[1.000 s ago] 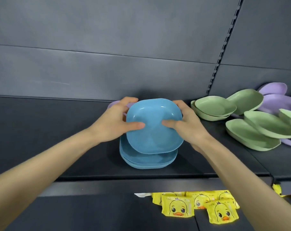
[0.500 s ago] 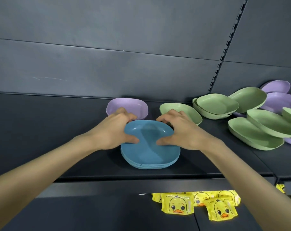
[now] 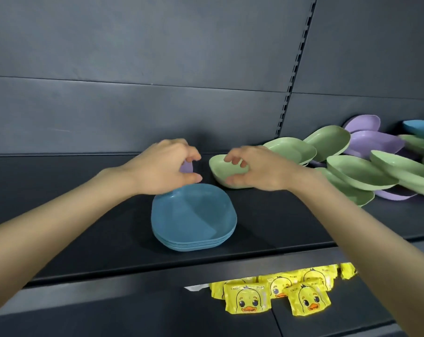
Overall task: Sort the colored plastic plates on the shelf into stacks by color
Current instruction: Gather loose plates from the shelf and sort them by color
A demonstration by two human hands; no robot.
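Two plates sit just beyond the blue stack: left grip pinches the purple plate, right grip the green plate.

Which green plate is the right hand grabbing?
The lone green plate just behind the blue stack, left of the green pile. The right hand curls its fingers over its rim.

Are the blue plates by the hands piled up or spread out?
Piled up. The blue plates sit nested in one neat stack on the shelf; several rims show layered along its front edge.
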